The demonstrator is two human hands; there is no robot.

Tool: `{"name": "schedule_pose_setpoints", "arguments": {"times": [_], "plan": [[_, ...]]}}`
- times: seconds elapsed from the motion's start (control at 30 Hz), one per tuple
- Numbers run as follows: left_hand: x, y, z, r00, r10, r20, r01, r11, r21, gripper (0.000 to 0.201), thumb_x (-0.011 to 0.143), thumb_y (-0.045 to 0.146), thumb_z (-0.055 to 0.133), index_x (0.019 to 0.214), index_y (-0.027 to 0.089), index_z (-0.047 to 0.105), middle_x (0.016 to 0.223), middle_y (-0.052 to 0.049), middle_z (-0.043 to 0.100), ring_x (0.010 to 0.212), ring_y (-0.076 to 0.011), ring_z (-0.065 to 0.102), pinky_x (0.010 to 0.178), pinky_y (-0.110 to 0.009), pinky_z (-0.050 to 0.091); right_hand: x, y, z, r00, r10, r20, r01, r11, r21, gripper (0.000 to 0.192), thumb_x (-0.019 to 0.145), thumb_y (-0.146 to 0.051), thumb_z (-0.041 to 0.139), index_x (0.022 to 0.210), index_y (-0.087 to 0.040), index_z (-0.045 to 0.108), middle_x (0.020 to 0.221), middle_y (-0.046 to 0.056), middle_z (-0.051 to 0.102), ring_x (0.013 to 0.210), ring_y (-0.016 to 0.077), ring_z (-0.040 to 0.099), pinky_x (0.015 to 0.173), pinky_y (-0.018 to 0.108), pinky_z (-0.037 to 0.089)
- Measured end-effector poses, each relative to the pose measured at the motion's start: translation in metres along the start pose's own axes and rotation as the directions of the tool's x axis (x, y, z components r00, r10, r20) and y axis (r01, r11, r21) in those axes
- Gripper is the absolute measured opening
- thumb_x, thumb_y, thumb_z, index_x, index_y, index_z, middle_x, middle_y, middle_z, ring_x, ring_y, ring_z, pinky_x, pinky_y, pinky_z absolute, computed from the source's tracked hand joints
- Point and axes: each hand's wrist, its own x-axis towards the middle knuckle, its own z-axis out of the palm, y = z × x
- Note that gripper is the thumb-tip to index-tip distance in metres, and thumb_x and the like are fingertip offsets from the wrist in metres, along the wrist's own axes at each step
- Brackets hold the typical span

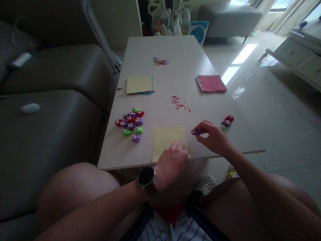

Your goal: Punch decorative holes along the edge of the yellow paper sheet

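Note:
A yellow sheet of paper (165, 139) lies at the table's near edge, with small punched marks along its top and right borders. My left hand (175, 158), with a watch on its wrist, rests on the sheet's lower right part, fingers laid over it; its thumb is hidden. Just right of the sheet, my right hand (211, 134) pinches a small purple craft punch (196, 132) with an eye-like spot, held apart from the paper. Left of the sheet sits a cluster of similar punches (131, 125) in red, purple and green. A few more punches (226, 123) lie beyond my right hand.
Tiny confetti bits (179, 105) are scattered mid-table, and another confetti pile (160, 61) is farther back. A stack of coloured paper (140, 84) lies at the left, a pink notebook (212, 83) at the right. The white table (171, 48) adjoins a dark sofa (50, 68).

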Motion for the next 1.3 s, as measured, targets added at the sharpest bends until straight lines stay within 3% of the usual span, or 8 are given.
{"name": "schedule_pose_setpoints", "arguments": {"times": [0.2,0.3,0.6,1.0,1.17,1.3], "plan": [[0.005,-0.003,0.002,0.996,-0.059,-0.069,0.051,0.991,-0.121,0.010,0.098,0.011,0.050,0.102,0.018,0.056,0.109,-0.009,0.064,0.107,-0.0238,0.061,0.096,-0.037,0.055,0.000,0.003,0.001,0.999,0.047,0.009,-0.046,0.999,-0.025,0.011,0.074,-0.021,0.069,0.084,-0.019,0.066,0.085,0.007,0.072,0.076,0.0203,0.069,0.071,0.037,0.059],[0.008,-0.003,0.005,0.993,-0.071,-0.094,0.058,0.989,-0.138,0.012,0.098,0.010,0.047,0.104,0.017,0.055,0.108,-0.010,0.063,0.105,-0.0239,0.060,0.097,-0.038,0.054,0.000,0.003,0.001,0.999,0.044,0.021,-0.042,0.995,-0.091,0.009,0.075,-0.022,0.069,0.083,-0.020,0.067,0.082,0.005,0.072,0.075,0.0200,0.067,0.072,0.037,0.057],[0.011,-0.005,0.009,0.989,-0.077,-0.127,0.053,0.982,-0.181,0.015,0.098,0.009,0.044,0.106,0.017,0.053,0.107,-0.009,0.063,0.106,-0.0240,0.060,0.099,-0.038,0.052,-0.004,0.001,0.005,0.986,0.121,0.110,-0.120,0.993,-0.021,0.015,0.078,-0.029,0.070,0.090,-0.021,0.068,0.075,0.002,0.069,0.067,0.0172,0.062,0.063,0.031,0.052],[0.013,-0.006,0.014,0.986,-0.065,-0.153,0.041,0.987,-0.155,0.016,0.099,0.008,0.043,0.110,0.015,0.053,0.109,-0.010,0.063,0.109,-0.0235,0.060,0.103,-0.039,0.051,-0.004,0.000,0.008,0.982,0.098,0.159,-0.103,0.994,0.024,0.020,0.080,-0.029,0.070,0.097,-0.020,0.067,0.085,0.005,0.072,0.076,0.0185,0.066,0.072,0.033,0.055],[0.009,-0.005,0.011,0.993,-0.013,-0.121,0.003,0.996,-0.085,0.018,0.097,0.013,0.053,0.116,0.013,0.053,0.118,-0.012,0.063,0.120,-0.0258,0.057,0.109,-0.041,0.048,-0.005,0.003,0.008,0.977,0.063,0.202,-0.055,0.998,-0.044,0.015,0.082,-0.025,0.066,0.096,-0.021,0.069,0.092,0.005,0.073,0.083,0.0194,0.066,0.079,0.035,0.054],[0.005,-0.004,0.003,0.996,0.017,-0.091,-0.021,0.999,-0.040,0.020,0.096,0.019,0.060,0.114,0.014,0.054,0.119,-0.012,0.063,0.121,-0.0268,0.056,0.105,-0.041,0.050,-0.004,-0.001,0.005,0.971,0.095,0.221,-0.087,0.995,-0.045,0.020,0.081,-0.029,0.069,0.099,-0.020,0.070,0.095,0.006,0.072,0.085,0.0205,0.066,0.080,0.036,0.053]]}}
